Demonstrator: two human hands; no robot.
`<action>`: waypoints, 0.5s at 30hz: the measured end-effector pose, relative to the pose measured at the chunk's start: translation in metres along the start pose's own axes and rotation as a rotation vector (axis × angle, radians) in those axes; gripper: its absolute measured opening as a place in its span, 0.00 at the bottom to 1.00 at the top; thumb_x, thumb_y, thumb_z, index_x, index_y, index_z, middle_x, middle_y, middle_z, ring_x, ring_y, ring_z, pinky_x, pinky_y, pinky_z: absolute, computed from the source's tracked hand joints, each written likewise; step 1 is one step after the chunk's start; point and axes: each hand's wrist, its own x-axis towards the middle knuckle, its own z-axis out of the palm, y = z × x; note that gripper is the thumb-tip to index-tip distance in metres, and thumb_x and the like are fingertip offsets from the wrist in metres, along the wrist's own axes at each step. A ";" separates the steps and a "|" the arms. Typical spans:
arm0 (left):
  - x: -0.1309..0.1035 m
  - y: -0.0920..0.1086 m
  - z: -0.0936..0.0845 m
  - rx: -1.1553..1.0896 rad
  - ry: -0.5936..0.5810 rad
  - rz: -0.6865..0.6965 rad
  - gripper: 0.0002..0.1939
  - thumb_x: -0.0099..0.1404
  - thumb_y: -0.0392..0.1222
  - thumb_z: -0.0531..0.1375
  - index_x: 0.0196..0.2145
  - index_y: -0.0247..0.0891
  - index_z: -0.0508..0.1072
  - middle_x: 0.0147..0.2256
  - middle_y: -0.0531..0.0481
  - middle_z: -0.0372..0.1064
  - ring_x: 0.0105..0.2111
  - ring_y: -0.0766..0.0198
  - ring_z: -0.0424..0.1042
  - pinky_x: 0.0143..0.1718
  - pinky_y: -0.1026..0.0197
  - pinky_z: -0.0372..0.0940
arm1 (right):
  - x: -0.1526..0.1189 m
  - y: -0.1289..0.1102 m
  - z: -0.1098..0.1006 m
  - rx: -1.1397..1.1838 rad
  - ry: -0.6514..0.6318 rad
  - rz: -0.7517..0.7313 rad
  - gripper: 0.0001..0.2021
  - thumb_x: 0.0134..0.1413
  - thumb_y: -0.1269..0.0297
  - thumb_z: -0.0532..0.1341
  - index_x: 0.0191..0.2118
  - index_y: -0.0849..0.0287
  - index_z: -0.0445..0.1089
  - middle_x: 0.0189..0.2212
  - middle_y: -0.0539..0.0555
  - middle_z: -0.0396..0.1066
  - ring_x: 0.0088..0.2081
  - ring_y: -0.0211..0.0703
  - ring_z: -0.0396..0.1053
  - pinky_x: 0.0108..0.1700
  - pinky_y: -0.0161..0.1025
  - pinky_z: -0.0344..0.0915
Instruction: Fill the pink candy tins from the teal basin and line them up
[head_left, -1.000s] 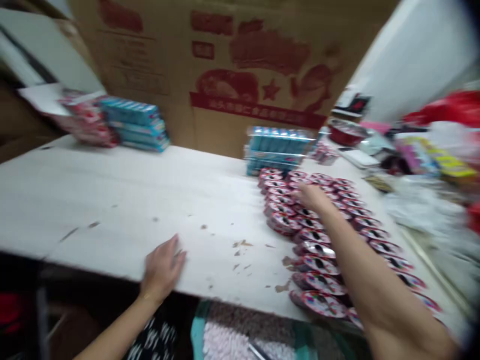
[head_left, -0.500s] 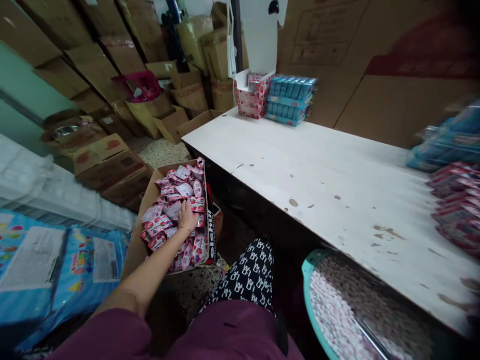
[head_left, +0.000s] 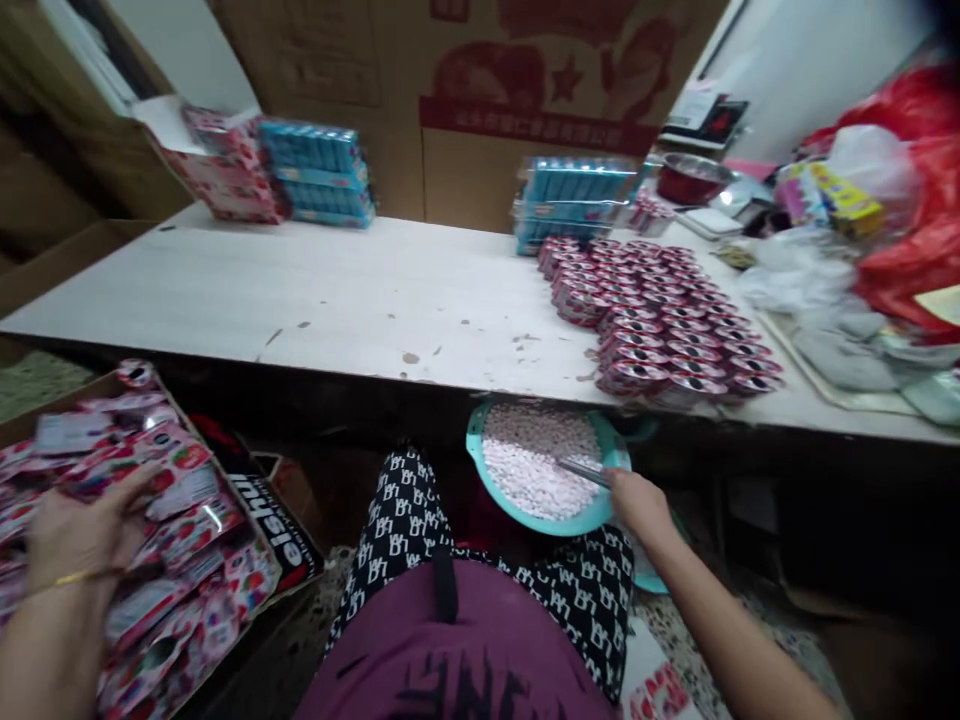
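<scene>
My left hand lies in a cardboard box at the lower left, among small strawberry-printed packs. Its fingers are somewhat blurred but look apart, with the index finger stretched out across the packs. At my lap, a turquoise basin holds many small white and pinkish tablets. My right hand is closed at the basin's right rim around the handle of a metal utensil. The utensil's far end sits in the tablets, so its shape is hidden.
Across the white table, rows of upright oval packs stand at the right. Blue wrapped packs and a strawberry-printed display box are at the back left, more blue packs at the back. Plastic bags lie far right.
The view has swung to the right, bringing the whole basin and the rows of packs into sight. My right hand now shows, gripping the utensil. My left hand is still among the box's packs.
</scene>
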 end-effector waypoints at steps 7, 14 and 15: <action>-0.088 0.089 0.169 -0.378 -0.563 -0.037 0.33 0.46 0.47 0.64 0.49 0.36 0.60 0.42 0.47 0.69 0.42 0.53 0.68 0.44 0.48 0.64 | 0.048 -0.069 0.046 0.304 0.057 0.065 0.17 0.52 0.71 0.45 0.40 0.60 0.69 0.35 0.59 0.72 0.37 0.44 0.69 0.34 0.35 0.62; -0.117 0.098 0.303 -0.289 -0.823 0.196 0.24 0.41 0.43 0.66 0.36 0.34 0.66 0.33 0.49 0.69 0.34 0.62 0.69 0.40 0.58 0.64 | 0.058 -0.031 0.046 0.621 0.059 -0.030 0.17 0.48 0.70 0.46 0.36 0.63 0.71 0.29 0.53 0.72 0.30 0.38 0.68 0.31 0.32 0.63; -0.117 0.098 0.312 -0.287 -0.820 0.214 0.23 0.41 0.43 0.66 0.36 0.34 0.66 0.33 0.49 0.69 0.34 0.62 0.69 0.39 0.59 0.63 | 0.055 -0.023 0.043 0.652 0.058 -0.040 0.17 0.47 0.70 0.46 0.36 0.63 0.71 0.27 0.52 0.72 0.28 0.37 0.67 0.30 0.32 0.62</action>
